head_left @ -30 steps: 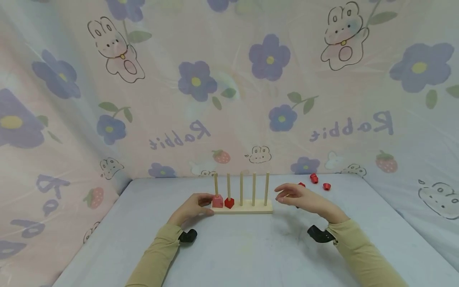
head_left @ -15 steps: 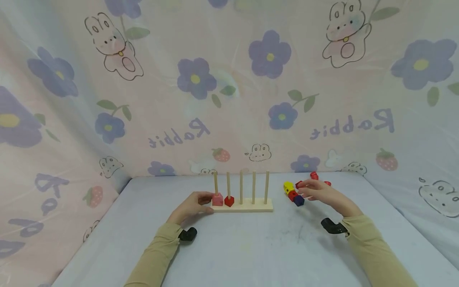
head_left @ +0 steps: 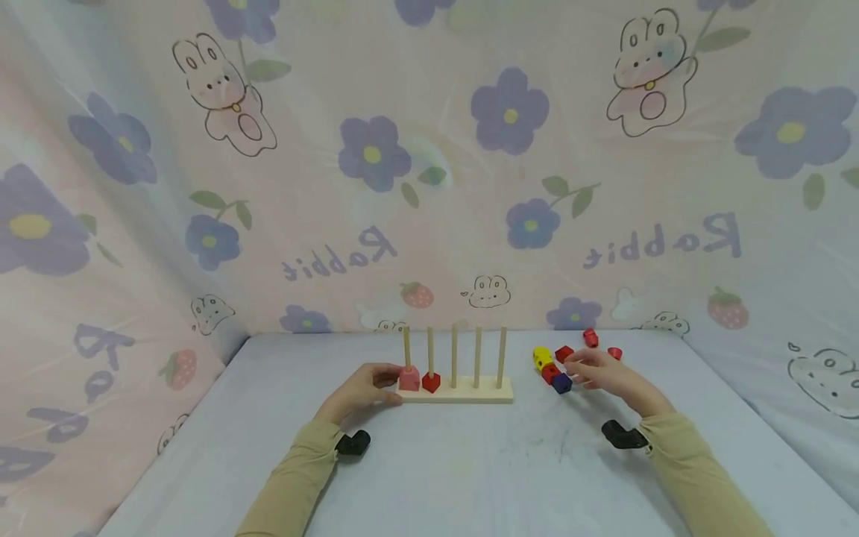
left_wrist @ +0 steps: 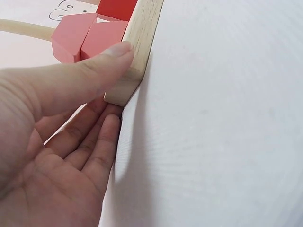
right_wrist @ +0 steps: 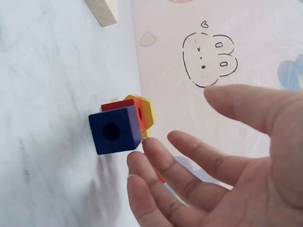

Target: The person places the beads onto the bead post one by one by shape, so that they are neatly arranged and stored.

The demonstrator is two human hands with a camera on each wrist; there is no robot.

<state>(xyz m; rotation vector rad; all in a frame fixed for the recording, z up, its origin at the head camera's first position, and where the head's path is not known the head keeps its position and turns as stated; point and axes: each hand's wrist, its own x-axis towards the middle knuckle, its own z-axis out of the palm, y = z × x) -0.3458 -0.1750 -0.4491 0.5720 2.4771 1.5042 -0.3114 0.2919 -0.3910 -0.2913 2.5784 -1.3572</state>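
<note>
My left hand [head_left: 359, 388] grips the left end of a wooden peg base [head_left: 463, 399]; in the left wrist view its thumb presses the edge of the base [left_wrist: 147, 33], with the other fingers around the end. Five upright pegs stand on it. A pink block [head_left: 408, 379] sits on the leftmost peg and a red block [head_left: 432, 382] on the second. Fingers apart and holding nothing, my right hand [head_left: 617, 379] is just right of a row of yellow [head_left: 542, 358], red [head_left: 550, 372] and dark blue [head_left: 561, 383] blocks. The right wrist view shows the blue block [right_wrist: 113, 131] near its fingertips.
Behind my right hand lie more red pieces, one [head_left: 564, 354] near the yellow blocks, others [head_left: 590, 338] [head_left: 614, 353] farther back. A patterned curtain [head_left: 429, 224] rises at the table's back edge.
My right hand has moved right, away from the pegs, and the yellow, red and blue row has come into view. My left hand has stayed on the base.
</note>
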